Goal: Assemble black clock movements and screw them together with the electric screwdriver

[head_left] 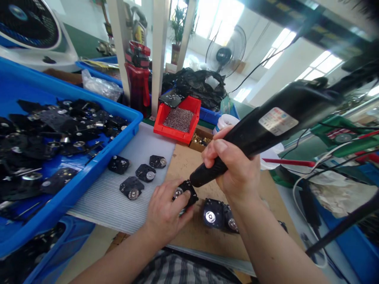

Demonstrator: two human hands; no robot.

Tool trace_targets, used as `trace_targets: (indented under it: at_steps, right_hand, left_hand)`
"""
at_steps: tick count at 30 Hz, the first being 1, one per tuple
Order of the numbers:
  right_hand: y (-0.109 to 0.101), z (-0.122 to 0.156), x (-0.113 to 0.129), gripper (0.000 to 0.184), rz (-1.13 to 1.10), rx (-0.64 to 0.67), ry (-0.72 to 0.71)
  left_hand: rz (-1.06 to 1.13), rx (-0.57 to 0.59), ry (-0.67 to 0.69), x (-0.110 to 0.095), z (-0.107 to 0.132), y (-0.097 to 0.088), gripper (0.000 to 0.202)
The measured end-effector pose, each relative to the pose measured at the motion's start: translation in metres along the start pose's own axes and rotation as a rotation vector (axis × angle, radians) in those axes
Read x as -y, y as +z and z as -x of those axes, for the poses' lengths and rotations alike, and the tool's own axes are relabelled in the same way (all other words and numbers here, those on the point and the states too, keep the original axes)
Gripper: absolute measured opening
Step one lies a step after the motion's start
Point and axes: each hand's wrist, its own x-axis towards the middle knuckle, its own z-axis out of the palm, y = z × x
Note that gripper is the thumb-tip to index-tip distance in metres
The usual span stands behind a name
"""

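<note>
My right hand (237, 165) is wrapped round a black electric screwdriver (260, 118) with a white label, its nose pointing down and to the left. That nose meets the upper right edge of a black plate assembly (189, 192) with a silver round part; whether the bit sits on a screw is hidden. My left hand (166, 211) presses this assembly onto the brown board, fingers closed about it. Further right on the board are two similar assemblies (213, 213), one partly behind my right forearm. Several more plate assemblies (132, 187) lie to the left on the ribbed sheet.
A large blue tray (118, 144) full of black assemblies stands at left. Behind the brown board (185, 159) are a red bin (174, 136) of small screws, a box of brass-coloured parts (201, 140) and a white tub (226, 121). Cables (299, 189) hang at right.
</note>
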Motion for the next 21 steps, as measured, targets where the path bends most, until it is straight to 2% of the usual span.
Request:
trace_targets:
  at_steps: [10, 14, 21]
  right_hand:
    - [0.0, 0.004, -0.005, 0.011, 0.087, 0.004, -0.016]
    - [-0.003, 0.006, -0.006, 0.013, 0.038, 0.0, -0.01]
    - [-0.013, 0.013, 0.02, 0.014, -0.052, -0.117, -0.065]
  left_hand:
    - [-0.009, 0.012, 0.008, 0.002, 0.0, 0.001, 0.021]
    - [-0.034, 0.028, 0.013, 0.0, -0.001, -0.003, 0.02]
    - [-0.064, 0.054, -0.007, -0.004, -0.001, -0.006, 0.016]
